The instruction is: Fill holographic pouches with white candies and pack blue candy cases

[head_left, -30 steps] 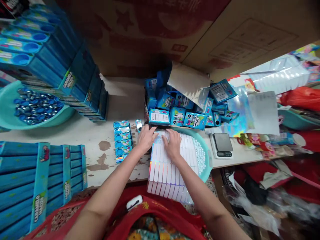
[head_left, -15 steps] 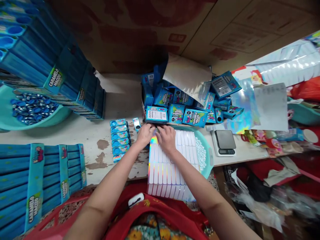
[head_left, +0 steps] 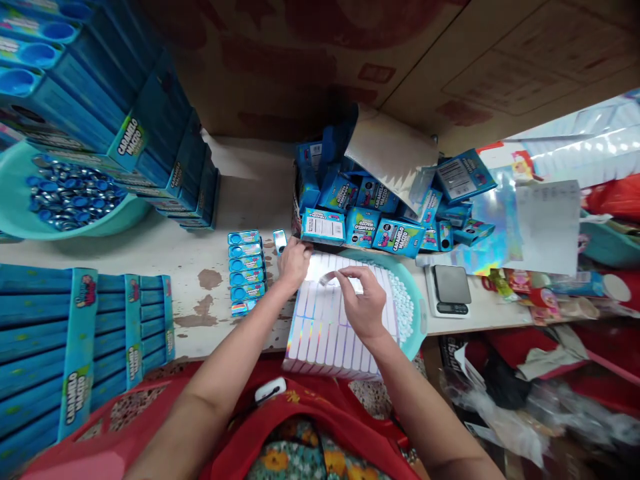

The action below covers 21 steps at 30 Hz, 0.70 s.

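A sheet of shiny white strip stickers [head_left: 320, 333] lies over the front of a turquoise basin [head_left: 419, 313] of small white balls [head_left: 401, 307]. My right hand [head_left: 365, 300] is raised over the sheet, thumb and forefinger pinching one curled, silvery sticker [head_left: 328, 277]. At the sheet's far left corner, my left hand [head_left: 294, 263] has its fingers curled down onto the edge; its fingertips are partly hidden. Just beyond it stands a small blue tin [head_left: 279, 241]. Left of that, several blue candy packs [head_left: 247, 277] form a column.
Blue cartons [head_left: 397, 235] fill a container behind the sheet. A digital scale [head_left: 450, 287] sits to the right. Tall stacks of blue boxes [head_left: 150, 153] and a basin of blue caps [head_left: 75, 193] stand left. A big cardboard box [head_left: 300, 73] closes off the back.
My right hand has drawn back toward me and to the right, lifting a sticker off the sheet. My left hand stays near the sheet's far left corner. The sheet's near edge has shifted slightly.
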Motion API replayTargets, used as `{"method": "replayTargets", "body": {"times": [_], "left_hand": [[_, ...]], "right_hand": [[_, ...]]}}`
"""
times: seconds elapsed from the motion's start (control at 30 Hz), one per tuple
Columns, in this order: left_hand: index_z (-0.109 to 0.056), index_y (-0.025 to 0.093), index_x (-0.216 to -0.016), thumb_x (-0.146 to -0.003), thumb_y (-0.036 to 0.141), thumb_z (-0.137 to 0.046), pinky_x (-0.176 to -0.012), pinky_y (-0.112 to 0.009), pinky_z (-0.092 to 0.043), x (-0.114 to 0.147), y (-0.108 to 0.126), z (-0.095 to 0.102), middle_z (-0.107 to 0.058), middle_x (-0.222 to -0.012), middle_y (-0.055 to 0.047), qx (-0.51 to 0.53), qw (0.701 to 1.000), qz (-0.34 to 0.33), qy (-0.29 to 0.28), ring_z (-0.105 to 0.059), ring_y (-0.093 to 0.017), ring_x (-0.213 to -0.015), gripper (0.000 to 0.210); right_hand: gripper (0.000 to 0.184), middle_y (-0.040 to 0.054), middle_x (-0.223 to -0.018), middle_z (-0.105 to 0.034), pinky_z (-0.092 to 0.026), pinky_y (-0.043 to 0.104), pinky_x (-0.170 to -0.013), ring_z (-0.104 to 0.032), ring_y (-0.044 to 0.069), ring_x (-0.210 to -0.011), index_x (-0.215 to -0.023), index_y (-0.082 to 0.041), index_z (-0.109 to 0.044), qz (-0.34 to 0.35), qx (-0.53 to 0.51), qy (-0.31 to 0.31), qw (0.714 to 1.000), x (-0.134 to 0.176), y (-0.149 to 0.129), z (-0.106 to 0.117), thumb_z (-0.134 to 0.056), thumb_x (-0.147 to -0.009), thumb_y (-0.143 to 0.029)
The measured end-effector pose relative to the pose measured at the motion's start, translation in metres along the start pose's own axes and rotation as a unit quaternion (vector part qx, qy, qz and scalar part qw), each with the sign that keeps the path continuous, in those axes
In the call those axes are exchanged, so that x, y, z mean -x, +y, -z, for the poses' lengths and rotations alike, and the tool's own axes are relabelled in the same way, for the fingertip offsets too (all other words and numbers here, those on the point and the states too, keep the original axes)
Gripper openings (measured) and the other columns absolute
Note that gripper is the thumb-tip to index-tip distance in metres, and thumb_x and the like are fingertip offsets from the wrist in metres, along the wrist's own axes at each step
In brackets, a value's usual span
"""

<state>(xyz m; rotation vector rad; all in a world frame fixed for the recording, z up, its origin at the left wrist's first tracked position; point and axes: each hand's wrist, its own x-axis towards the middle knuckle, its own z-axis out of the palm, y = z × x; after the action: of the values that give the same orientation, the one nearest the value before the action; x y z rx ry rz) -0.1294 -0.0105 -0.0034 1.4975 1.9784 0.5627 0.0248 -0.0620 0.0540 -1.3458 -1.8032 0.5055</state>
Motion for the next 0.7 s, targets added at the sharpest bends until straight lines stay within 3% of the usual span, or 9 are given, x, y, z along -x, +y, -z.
{"method": "replayTargets", "body": {"times": [0.1, 0.2, 0.27, 0.33, 0.43, 0.57, 0.7], "left_hand": [[-0.062, 0.018, -0.116, -0.089, 0.031, -0.044, -0.09, -0.033, -0.043, 0.02, -0.007, 0.026, -0.061, -0.118, -0.011, 0.132, 0.991, -0.02, 0.024, -0.057, -0.024, -0.107, 0.035], [-0.051, 0.021, -0.128, -0.086, 0.038, -0.052, -0.087, -0.03, -0.046, 0.054, -0.013, 0.051, -0.059, -0.123, -0.009, 0.333, 0.938, -0.073, -0.06, -0.055, -0.021, -0.111, 0.046], [-0.056, 0.019, -0.118, -0.078, 0.038, -0.062, -0.075, -0.026, -0.049, 0.078, -0.019, 0.059, -0.065, -0.109, -0.008, 0.403, 0.905, -0.049, -0.127, -0.061, -0.019, -0.098, 0.045], [-0.062, 0.016, -0.094, -0.075, 0.037, -0.063, -0.062, -0.023, -0.047, 0.096, -0.029, 0.063, -0.066, -0.079, -0.003, 0.425, 0.894, 0.031, -0.141, -0.062, -0.015, -0.074, 0.028], [-0.061, 0.016, -0.079, -0.079, 0.037, -0.055, -0.055, -0.022, -0.044, 0.114, -0.061, 0.072, -0.057, -0.061, 0.001, 0.415, 0.896, 0.11, -0.116, -0.053, -0.01, -0.056, 0.022], [-0.057, 0.019, -0.096, -0.082, 0.034, -0.048, -0.06, -0.023, -0.044, 0.122, -0.116, 0.099, -0.056, -0.063, 0.003, 0.293, 0.95, 0.086, -0.059, -0.054, -0.012, -0.059, 0.023], [-0.051, 0.022, -0.096, -0.086, 0.03, -0.04, -0.065, -0.026, -0.042, 0.114, -0.15, 0.107, -0.058, -0.072, 0.002, 0.119, 0.991, 0.058, -0.029, -0.056, -0.015, -0.068, 0.017]], "right_hand": [[0.006, 0.0002, -0.077, -0.063, -0.048, 0.029, -0.071, -0.059, 0.015, -0.074, -0.083, -0.021, -0.06, -0.069, -0.041, -0.036, 0.996, -0.007, -0.023, 0.012, -0.059, -0.087, -0.024], [0.007, -0.0003, -0.077, -0.064, -0.047, 0.029, -0.072, -0.06, 0.015, -0.074, -0.082, -0.02, -0.061, -0.096, -0.068, -0.071, 0.991, -0.007, -0.037, 0.007, -0.06, -0.085, -0.027], [0.008, -0.0004, -0.077, -0.064, -0.047, 0.028, -0.072, -0.059, 0.015, -0.074, -0.081, -0.02, -0.061, -0.109, -0.088, -0.085, 0.986, -0.002, -0.043, -0.004, -0.062, -0.084, -0.027], [0.009, -0.0006, -0.075, -0.064, -0.048, 0.028, -0.072, -0.059, 0.014, -0.073, -0.079, -0.02, -0.061, -0.138, -0.119, -0.112, 0.977, 0.005, -0.049, -0.021, -0.062, -0.083, -0.029], [0.013, 0.0004, -0.075, -0.064, -0.049, 0.029, -0.073, -0.06, 0.015, -0.073, -0.079, -0.02, -0.064, -0.195, -0.171, -0.162, 0.952, 0.022, -0.056, -0.057, -0.062, -0.082, -0.032], [0.016, 0.007, -0.095, -0.059, -0.049, 0.032, -0.076, -0.057, 0.021, -0.095, -0.077, -0.021, -0.071, -0.217, -0.162, -0.149, 0.951, 0.048, -0.06, -0.114, -0.067, -0.076, -0.036], [0.011, 0.0064, -0.091, -0.053, -0.044, 0.039, -0.086, -0.053, 0.022, -0.092, -0.074, -0.021, -0.071, -0.185, -0.096, -0.124, 0.97, 0.062, -0.056, -0.16, -0.067, -0.077, -0.031]]}}
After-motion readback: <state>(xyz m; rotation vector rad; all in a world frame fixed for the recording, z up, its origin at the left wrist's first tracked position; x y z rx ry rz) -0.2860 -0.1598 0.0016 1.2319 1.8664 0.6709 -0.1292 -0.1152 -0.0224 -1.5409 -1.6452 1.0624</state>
